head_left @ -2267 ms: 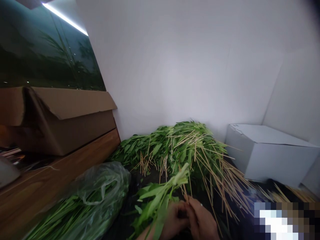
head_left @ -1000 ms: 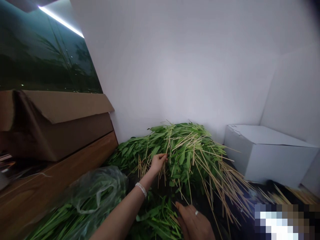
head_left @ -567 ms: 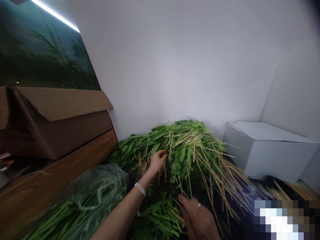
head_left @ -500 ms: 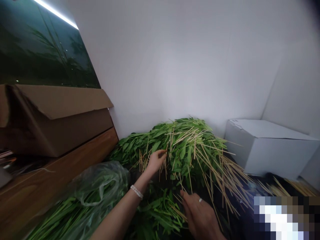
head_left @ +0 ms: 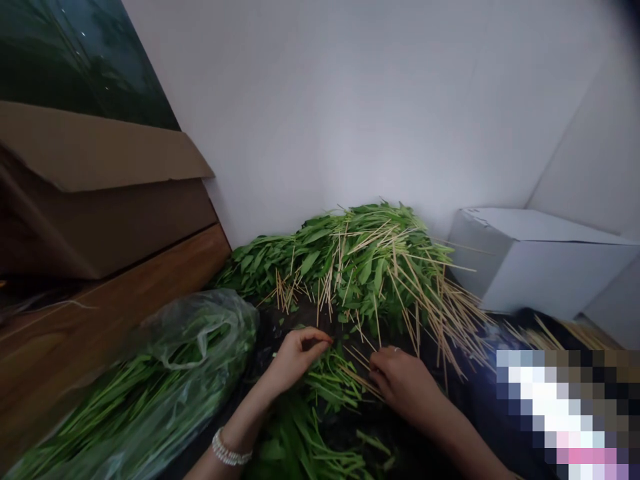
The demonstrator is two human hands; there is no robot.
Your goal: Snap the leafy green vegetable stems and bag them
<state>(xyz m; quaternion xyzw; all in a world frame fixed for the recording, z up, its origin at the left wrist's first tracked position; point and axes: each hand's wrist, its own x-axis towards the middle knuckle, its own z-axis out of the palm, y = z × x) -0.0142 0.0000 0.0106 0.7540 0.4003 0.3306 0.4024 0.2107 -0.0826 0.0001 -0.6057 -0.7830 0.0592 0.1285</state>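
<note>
On a dark surface (head_left: 309, 319) by a white wall (head_left: 350, 113), greens (head_left: 333, 387) lie between the left hand (head_left: 296, 359) and right hand (head_left: 401, 377), both curled, grips unclear.

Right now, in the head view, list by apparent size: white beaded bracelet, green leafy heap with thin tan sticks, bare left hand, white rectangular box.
Largest to smallest:
Green leafy heap with thin tan sticks
White rectangular box
Left hand
White beaded bracelet

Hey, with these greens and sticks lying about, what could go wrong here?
The right hand is close to thin sticks, whose ends might prick it. On the heap of greens, pale sticks cross at many angles, so tugging one could drag others loose.
</note>
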